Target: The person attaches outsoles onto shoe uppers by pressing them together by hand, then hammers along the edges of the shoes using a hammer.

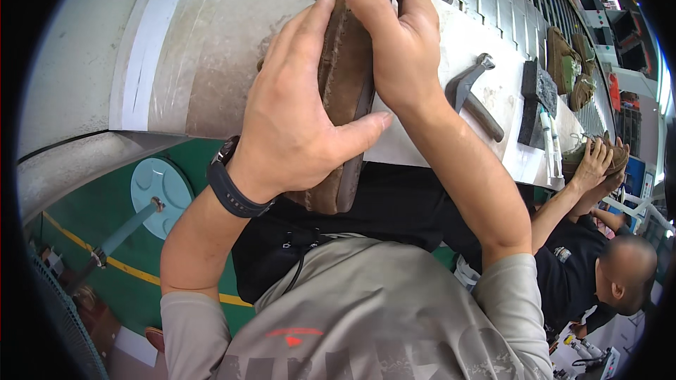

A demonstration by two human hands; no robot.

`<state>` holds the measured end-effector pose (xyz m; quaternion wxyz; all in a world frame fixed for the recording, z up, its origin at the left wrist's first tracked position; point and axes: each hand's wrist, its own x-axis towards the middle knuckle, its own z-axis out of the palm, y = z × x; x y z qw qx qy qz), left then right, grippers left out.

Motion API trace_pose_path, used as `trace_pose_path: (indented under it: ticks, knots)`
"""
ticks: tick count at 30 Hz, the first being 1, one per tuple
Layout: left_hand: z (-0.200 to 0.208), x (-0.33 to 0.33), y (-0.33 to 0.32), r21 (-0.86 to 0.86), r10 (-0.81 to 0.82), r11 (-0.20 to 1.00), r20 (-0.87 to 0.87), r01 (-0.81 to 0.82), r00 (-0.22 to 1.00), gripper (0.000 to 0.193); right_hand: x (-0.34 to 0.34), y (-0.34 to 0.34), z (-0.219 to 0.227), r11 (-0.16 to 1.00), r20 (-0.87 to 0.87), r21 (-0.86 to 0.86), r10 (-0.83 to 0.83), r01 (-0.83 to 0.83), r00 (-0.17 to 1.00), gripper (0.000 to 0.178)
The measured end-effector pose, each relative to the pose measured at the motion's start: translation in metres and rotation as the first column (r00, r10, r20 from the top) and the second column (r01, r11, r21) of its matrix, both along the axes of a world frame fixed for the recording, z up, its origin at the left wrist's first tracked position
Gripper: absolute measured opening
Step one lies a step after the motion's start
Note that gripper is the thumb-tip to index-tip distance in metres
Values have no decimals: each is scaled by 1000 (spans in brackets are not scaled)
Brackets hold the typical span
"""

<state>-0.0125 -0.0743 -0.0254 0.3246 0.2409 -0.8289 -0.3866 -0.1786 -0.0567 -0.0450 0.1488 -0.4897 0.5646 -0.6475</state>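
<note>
A brown shoe point(347, 74) stands on edge between my hands above the near part of the worktable, its darker sole edge facing right. My left hand point(292, 102) is wrapped over the shoe's left side, thumb across the sole edge and fingers pointing away from me. At the far end my right hand point(408, 46) grips it, the thumb lying over the top and the fingers behind the sole. The shoe's far tip is cut off by the upper frame edge. A hammer point(481, 102) lies on the white table surface to the right of my right forearm.
Beside the hammer sit a black block point(539, 95) and white tubes point(550, 142). A slatted conveyor point(503, 3) runs along the far side, carrying several brown shoes point(563, 63). At right, a co-worker point(584, 274) handles another shoe. A pale blue round stool point(160, 186) stands lower left.
</note>
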Motion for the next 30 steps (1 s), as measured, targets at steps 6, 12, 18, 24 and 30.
trace_pose_path:
  ticks: [6, 12, 18, 24, 30]
  knots:
    - [1, -3, 2, -77, 20, 997, -8, -21, 1000, 101, -3, 1, 22, 986, -426, 47, -127, 163, 896, 52]
    - [-18, 13, 5, 12, 89, 996, -122, -88, 989, 79, -41, 50, 23, 972, -518, 123, -108, 199, 849, 42]
    - [-32, -8, 30, -139, 193, 966, -176, -219, 965, 75, -75, 163, 0, 815, -762, 258, -158, 518, 628, 39]
    - [-40, -13, 28, -152, 193, 963, -195, -224, 962, 75, -39, 180, 31, 754, -702, 546, 174, 365, 690, 55]
    - [-32, -10, 33, -107, 184, 973, -158, -202, 970, 70, 10, 206, 77, 922, -523, 386, 255, -41, 813, 37]
